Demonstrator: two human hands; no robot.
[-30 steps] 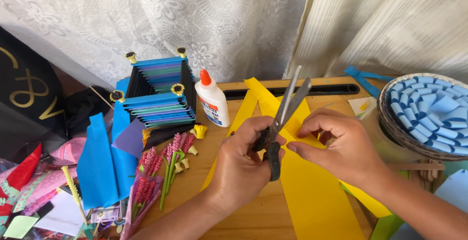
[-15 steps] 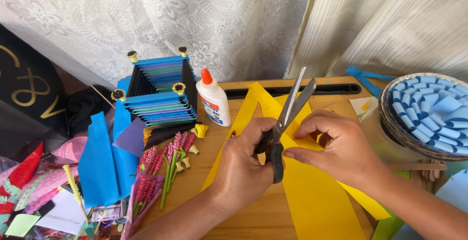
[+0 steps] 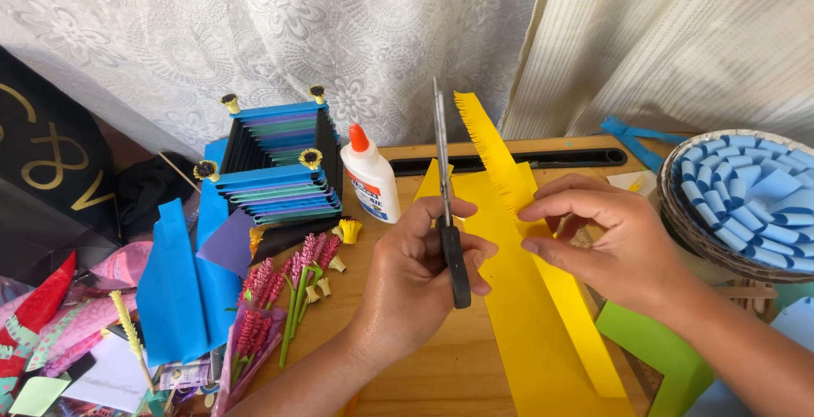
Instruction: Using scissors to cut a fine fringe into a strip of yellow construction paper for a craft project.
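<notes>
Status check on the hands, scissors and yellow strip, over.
Left hand grips scissors, blades shut, upright. Right hand pinches fringed yellow paper strip. Glue bottle close by, not obstructing.

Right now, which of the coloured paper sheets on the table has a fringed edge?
The yellow strip pinched by the right hand, beside the scissors. Its raised edge is snipped into fine fringe; the blue sheets and green piece are uncut.

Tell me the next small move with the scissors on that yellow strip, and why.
Probably open the scissors and bring them back to the yellow strip for another snip. The left hand holds them blades shut, pointing up, beside the paper. The right hand pinches the strip, whose upper edge is already cut into a fine fringe, while the part nearer the fingers looks uncut.
</notes>
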